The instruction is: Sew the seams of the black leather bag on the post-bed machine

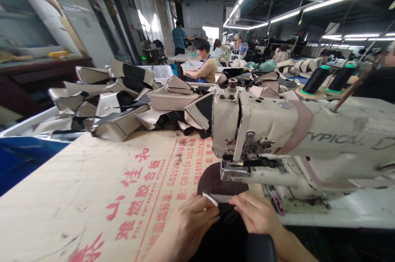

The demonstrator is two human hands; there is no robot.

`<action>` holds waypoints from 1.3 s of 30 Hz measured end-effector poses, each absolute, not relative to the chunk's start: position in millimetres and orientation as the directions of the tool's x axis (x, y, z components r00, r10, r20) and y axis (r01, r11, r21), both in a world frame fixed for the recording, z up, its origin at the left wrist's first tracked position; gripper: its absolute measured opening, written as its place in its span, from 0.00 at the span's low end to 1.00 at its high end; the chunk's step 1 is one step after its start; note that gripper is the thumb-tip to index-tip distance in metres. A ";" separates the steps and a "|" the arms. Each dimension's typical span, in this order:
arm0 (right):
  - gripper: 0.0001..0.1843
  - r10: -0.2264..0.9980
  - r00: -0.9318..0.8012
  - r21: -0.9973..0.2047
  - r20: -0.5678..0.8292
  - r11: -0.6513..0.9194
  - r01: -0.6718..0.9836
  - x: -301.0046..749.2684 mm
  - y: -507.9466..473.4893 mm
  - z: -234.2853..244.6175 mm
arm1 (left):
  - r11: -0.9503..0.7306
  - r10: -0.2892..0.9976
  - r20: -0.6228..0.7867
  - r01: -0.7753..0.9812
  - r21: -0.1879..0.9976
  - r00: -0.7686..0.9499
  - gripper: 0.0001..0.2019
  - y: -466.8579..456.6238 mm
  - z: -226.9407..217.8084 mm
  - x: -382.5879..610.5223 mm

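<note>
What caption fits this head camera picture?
Left hand and right hand hold dark fabric at the sewing machine, pieces piled behind.

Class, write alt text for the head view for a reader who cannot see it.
The left hand and right hand pinch dark fabric in front of a cream sewing machine on a plywood table; cover pieces lie piled behind.

Dark fabric (pixel 226 233) runs off the bottom edge between left hand (pixel 188 225) and right hand (pixel 257 214), both wrists cropped too, and the sewing machine (pixel 277 130) is cut off at the right, its needle hidden behind its own head.
</note>
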State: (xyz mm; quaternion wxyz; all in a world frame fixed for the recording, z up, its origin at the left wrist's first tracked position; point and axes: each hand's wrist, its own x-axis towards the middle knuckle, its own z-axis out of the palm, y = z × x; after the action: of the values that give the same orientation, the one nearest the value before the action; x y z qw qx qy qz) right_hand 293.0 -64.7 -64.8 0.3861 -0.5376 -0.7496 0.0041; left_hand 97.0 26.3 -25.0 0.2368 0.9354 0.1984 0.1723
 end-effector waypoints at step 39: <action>0.13 0.885 0.175 -0.747 0.431 0.241 0.620 271.3 -45.7 -55.0 | -0.476 0.858 0.157 0.641 0.602 0.490 0.16 34.9 -18.2 117.8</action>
State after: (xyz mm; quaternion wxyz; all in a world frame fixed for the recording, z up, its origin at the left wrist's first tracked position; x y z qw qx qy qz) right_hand 271.3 -45.7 -55.0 0.4769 -0.6000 -0.6271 0.1393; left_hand 117.8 34.9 -18.2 0.2403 0.8289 0.4519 0.2257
